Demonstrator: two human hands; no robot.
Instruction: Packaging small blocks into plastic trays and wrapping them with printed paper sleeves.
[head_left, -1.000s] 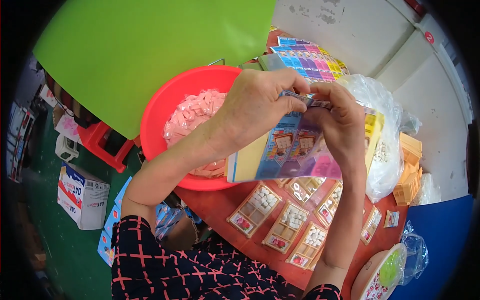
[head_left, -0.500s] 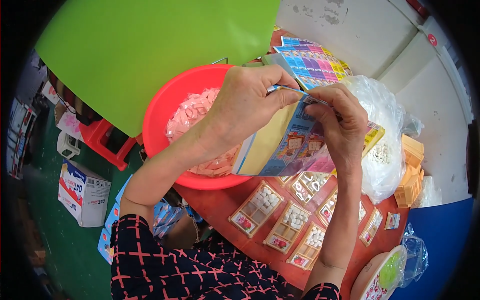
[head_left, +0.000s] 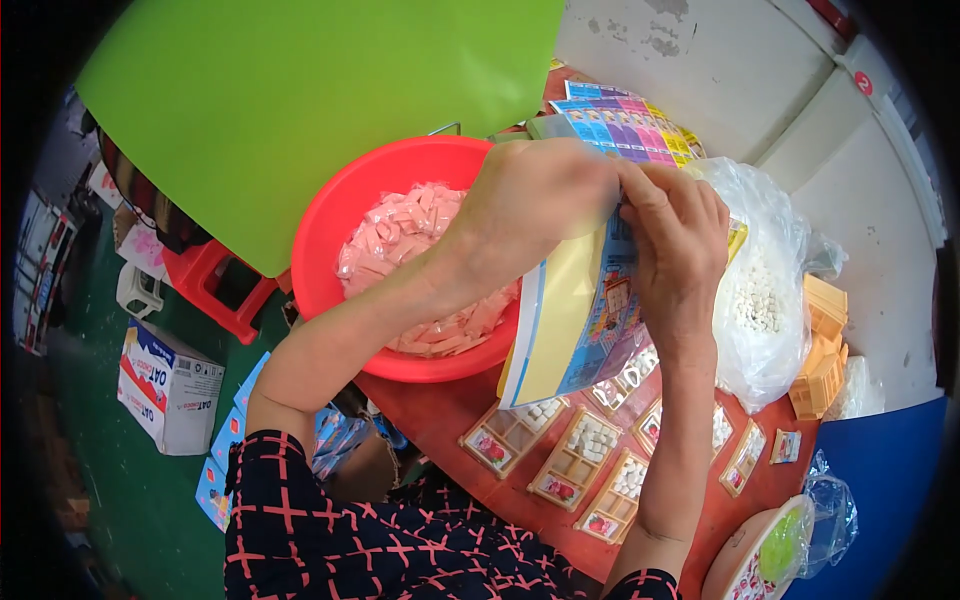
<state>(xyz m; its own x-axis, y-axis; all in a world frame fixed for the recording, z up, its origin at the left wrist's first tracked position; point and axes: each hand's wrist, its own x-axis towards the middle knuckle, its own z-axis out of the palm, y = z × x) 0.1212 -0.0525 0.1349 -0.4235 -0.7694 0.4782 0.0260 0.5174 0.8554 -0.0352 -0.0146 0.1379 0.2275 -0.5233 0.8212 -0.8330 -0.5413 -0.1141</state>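
Both of my hands hold one colourful printed card sheet (head_left: 590, 320) by its top edge, above the red table (head_left: 450, 415). My left hand (head_left: 530, 200) grips the sheet's upper left and my right hand (head_left: 675, 245) pinches its upper right. The sheet hangs turned, showing its yellow back and a clear plastic layer. A red basin (head_left: 340, 220) full of small pink packets (head_left: 400, 225) sits just to the left, under my left forearm. Below the sheet lie several small clear trays (head_left: 575, 465) with white pellets.
A clear bag of white pellets (head_left: 760, 300) stands at the right, with orange plastic pieces (head_left: 825, 350) beyond it. A stack of colourful sheets (head_left: 625, 125) lies at the back. A large green board (head_left: 300, 110) leans at the upper left. A cardboard box (head_left: 165, 385) sits on the green floor.
The card sheet has swung from facing me to nearly edge-on, its yellow back now showing. Both hands stayed on its top edge and shifted slightly.
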